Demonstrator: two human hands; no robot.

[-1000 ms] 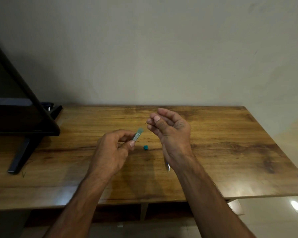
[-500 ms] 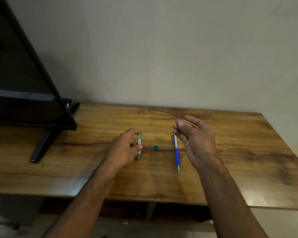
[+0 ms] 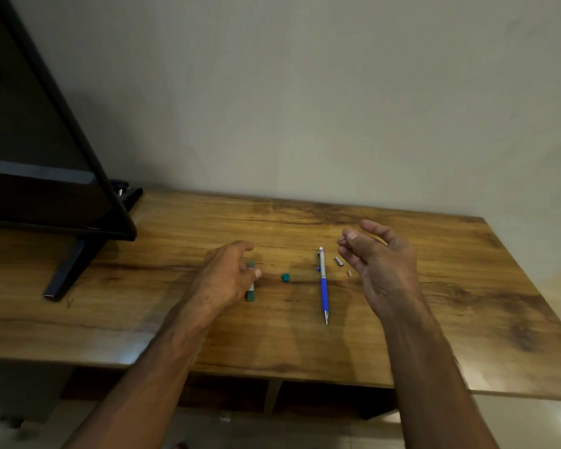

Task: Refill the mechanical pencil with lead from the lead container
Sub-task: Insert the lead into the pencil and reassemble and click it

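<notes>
Blue pencil (image 3: 324,288) lies between both hands, unlabelled.

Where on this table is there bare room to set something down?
Bare wood lies right of the right hand to the table edge, and along the front edge. It is crowded between the lead container, teal cap, pencil and metal cap.

Between the left grip (image 3: 232,273) and the right grip (image 3: 374,254) the bench (image 3: 450,319) carries a small teal cap (image 3: 285,277) and the mechanical pencil (image 3: 323,286), with bare wood between them. Just beside the right grip lie a metal sleeve (image 3: 339,261) and a tiny eraser (image 3: 349,273). Well to the left of the left grip a dark screen (image 3: 46,157) on its stand blocks the way; right of the right grip the bench lies open.
</notes>
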